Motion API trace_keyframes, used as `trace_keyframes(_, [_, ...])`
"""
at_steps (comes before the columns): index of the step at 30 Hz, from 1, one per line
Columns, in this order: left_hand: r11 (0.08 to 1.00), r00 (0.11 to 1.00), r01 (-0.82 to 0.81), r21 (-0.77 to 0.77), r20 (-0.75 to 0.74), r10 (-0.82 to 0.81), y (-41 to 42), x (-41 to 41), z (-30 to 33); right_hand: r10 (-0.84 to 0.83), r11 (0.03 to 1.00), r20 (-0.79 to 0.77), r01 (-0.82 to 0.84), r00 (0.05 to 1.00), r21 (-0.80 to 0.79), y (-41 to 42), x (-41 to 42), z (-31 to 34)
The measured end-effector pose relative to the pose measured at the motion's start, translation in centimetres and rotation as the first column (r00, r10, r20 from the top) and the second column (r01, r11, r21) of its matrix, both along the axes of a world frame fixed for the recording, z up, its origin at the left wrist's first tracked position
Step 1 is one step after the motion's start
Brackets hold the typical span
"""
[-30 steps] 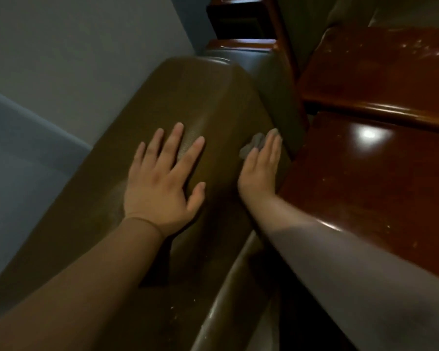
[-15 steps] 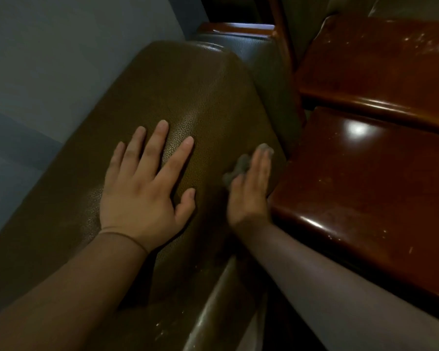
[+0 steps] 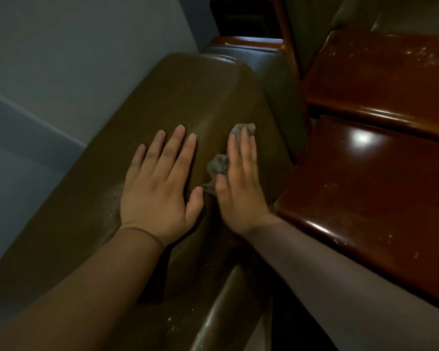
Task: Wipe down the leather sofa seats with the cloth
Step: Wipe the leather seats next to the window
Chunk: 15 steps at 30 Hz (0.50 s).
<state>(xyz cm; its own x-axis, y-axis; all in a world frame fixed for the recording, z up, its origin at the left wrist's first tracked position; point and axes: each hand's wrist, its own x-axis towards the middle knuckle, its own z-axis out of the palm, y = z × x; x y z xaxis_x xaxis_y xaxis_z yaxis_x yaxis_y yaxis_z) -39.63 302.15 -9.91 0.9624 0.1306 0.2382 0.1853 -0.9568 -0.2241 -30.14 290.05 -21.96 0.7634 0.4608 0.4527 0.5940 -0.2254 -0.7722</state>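
— Leather, olive-brown and pebbled: that is the sofa cushion [image 3: 193, 102] under both my palms. What do you make of my right hand [image 3: 241, 183]?

— It lies flat, fingers straight and together, pressing the grey cloth [image 3: 219, 165] onto the cushion. The cloth is crumpled; bits of it show past your fingertips and beside your thumb.

— And my left hand [image 3: 160, 188]?

— Spread flat on the leather just beside the right, fingers apart, holding nothing. The two thumbs are nearly touching.

— To my right?

— Glossy red-brown wooden panels [image 3: 370, 188] close against the cushion's edge. A pale wall [image 3: 69, 46] runs along your left.
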Motion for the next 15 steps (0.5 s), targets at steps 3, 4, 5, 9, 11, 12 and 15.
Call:
trace_keyframes(3, [1.000, 1.000, 0.006, -0.014, 0.003, -0.006, 0.0, 0.0, 0.1, -0.146, 0.978, -0.239, 0.105, 0.960, -0.179, -2.5, 5.2, -1.9])
trace_keyframes(4, [1.000, 1.000, 0.003, -0.011, -0.010, -0.003, 0.1, 0.0, 0.1, -0.177, 0.979, -0.439, 0.112, 0.881, -0.170, -2.9, 5.9, -1.8])
trace_keyframes(5, [1.000, 1.000, -0.002, -0.009, -0.025, 0.001, 0.1, -0.1, 0.0, -0.165, 0.985, -0.529, 0.111, 0.832, -0.134, -2.6, 5.4, -1.5])
trace_keyframes(9, [0.999, 0.993, -0.045, -0.016, -0.114, 0.043, -0.4, -0.1, 0.8, 0.050, 0.998, -0.355, -0.061, 0.933, -0.018, -1.0, -2.4, 1.2])
trace_keyframes(11, [0.996, 0.983, -0.077, -0.034, -0.169, 0.071, -1.1, -0.2, 1.8, 0.132, 0.990, -0.375, -0.142, 0.918, 0.001, -1.5, -4.1, 2.1])
trace_keyframes(12, [0.994, 0.978, -0.088, -0.067, -0.196, 0.073, -1.4, -0.3, 2.4, 0.133, 0.988, -0.424, -0.156, 0.896, -0.019, -1.8, -3.9, 2.6])
trace_keyframes(15, [0.969, 0.966, -0.094, -0.230, -0.255, 0.034, -1.6, -0.9, 4.4, 0.119, 0.986, -0.543, -0.165, 0.832, -0.037, -2.7, -2.9, 4.6])
